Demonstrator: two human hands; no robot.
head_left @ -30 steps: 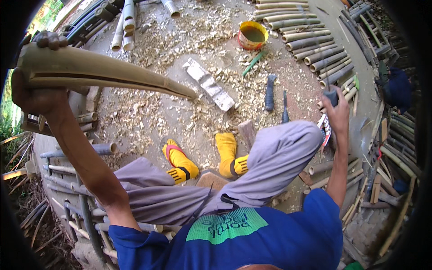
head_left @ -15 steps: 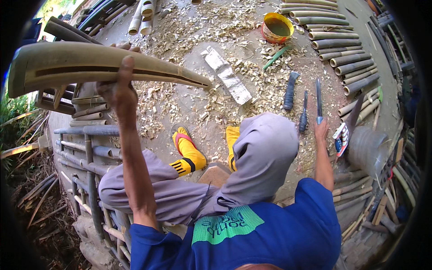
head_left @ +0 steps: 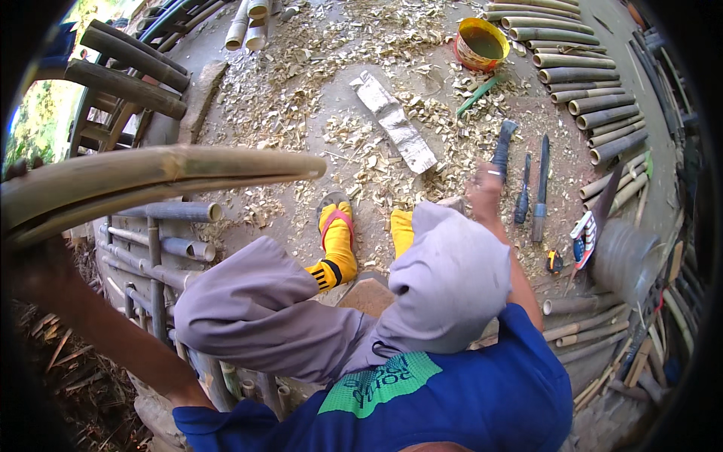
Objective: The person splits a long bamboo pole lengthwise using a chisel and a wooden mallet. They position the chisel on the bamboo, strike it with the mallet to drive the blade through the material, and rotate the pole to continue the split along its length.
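Note:
A thick bamboo pole (head_left: 181, 162) with a long slit along its side reaches in from the left edge. My left hand (head_left: 34, 260), dark and partly cut off by the picture's rim, is closed round it. On the right, my right hand (head_left: 486, 188) is smeared by motion, over the lower end of a black-wrapped tool (head_left: 503, 143). Whether it grips that tool I cannot make out. To its right lie a slim dark-handled tool (head_left: 523, 192) and a long narrow blade tool (head_left: 541, 188), both on the ground.
Wood chips (head_left: 301, 98) cover the ground around a whitish flattened piece (head_left: 395, 124). A yellow and red bucket (head_left: 482, 44) of murky liquid stands beyond. Bamboo lengths (head_left: 580, 74) line the right. A handsaw (head_left: 584, 233) and tape measure (head_left: 554, 261) lie nearer; a bamboo frame (head_left: 154, 256) borders the left.
My left hand has carried the bamboo pole left and lower toward the picture's rim. My right hand has let go of the long narrow blade tool and moved left to the black-wrapped tool.

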